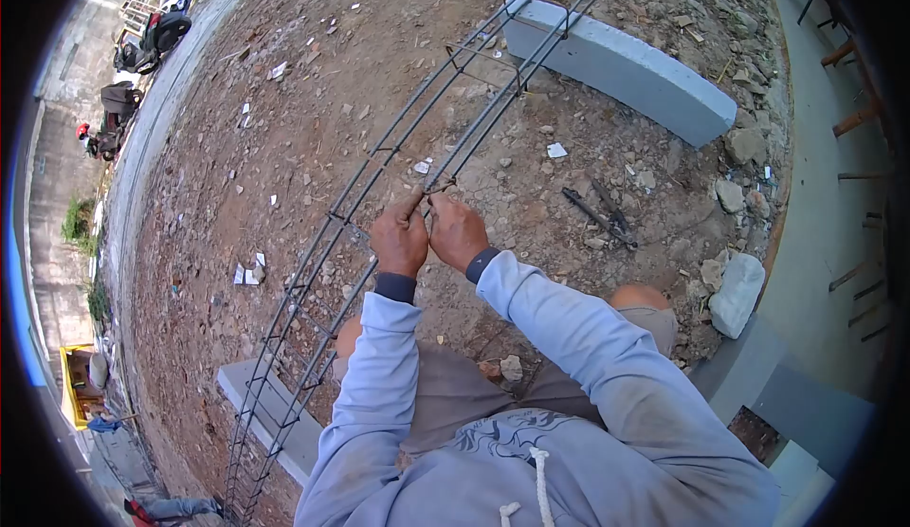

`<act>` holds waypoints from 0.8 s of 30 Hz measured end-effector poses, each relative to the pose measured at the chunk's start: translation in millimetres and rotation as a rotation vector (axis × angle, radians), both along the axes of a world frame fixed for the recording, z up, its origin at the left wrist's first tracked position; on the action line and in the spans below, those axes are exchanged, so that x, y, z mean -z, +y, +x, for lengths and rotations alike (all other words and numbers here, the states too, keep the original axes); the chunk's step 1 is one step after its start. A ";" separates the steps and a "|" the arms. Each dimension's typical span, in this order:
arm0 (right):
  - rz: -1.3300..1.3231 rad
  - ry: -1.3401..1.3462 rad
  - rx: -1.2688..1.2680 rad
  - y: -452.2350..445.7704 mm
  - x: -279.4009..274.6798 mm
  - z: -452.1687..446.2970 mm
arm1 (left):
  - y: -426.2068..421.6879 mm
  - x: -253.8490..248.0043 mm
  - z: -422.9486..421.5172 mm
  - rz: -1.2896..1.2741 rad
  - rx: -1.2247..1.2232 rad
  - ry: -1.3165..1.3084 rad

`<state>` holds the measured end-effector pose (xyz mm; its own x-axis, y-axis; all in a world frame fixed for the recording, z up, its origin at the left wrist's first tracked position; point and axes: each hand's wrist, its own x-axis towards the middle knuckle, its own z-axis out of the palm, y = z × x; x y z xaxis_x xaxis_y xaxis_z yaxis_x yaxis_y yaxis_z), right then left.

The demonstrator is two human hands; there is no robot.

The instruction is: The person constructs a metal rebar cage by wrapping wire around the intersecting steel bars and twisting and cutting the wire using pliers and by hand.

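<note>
A long rebar cage [358, 184] of dark rods and square stirrups runs diagonally across the ground, propped on concrete blocks. My left hand [400, 239] is closed at its near-side rod, thumb and forefinger pressed against the steel by a stirrup. Right beside it, my right hand [458, 230] is closed too, its fingertips pinching at the same joint. Any thin wire between the fingers is too small to make out. To the right, dark long-handled pincers [601, 216] lie on the soil.
A grey concrete block [621, 67] supports the cage's far end, and another block [270, 413] lies under the near end. Stones and a pale rock [737, 295] line the right side. Motorbikes [152, 44] stand at far left, and a person's leg [175, 508] shows at lower left.
</note>
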<state>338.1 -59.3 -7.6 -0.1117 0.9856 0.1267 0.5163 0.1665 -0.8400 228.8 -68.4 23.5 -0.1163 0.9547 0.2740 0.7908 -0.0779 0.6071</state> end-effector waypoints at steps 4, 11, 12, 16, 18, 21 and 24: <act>0.072 0.034 0.027 -8.3 2.1 -0.7 | -0.5 3.8 -2.7 0.118 0.114 0.166; -0.042 -0.128 -0.049 -17.6 -1.9 0.2 | 6.0 17.0 -21.8 0.023 0.202 -0.158; -0.033 -0.149 -0.048 -17.8 -7.9 2.6 | 11.5 15.8 -25.3 -0.054 0.203 -0.359; -0.009 -0.248 -0.053 -22.5 -14.0 7.0 | 27.8 11.9 -33.2 -0.411 0.025 -0.778; 0.013 -0.258 -0.043 -25.6 -13.6 7.5 | 34.3 6.9 -33.7 -0.541 -0.038 -0.877; -0.038 -0.333 -0.062 -28.0 -16.0 7.7 | 38.7 0.9 -30.6 -0.633 -0.039 -0.868; -0.093 -0.410 -0.114 -28.6 -24.3 4.5 | 39.4 -3.4 -29.3 -0.662 0.004 -0.808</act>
<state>342.7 -87.9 16.7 -0.2435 0.9691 -0.0397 0.7931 0.1754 -0.5833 199.5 -29.1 26.9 -0.0288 0.8862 -0.4623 0.1308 0.4619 0.8772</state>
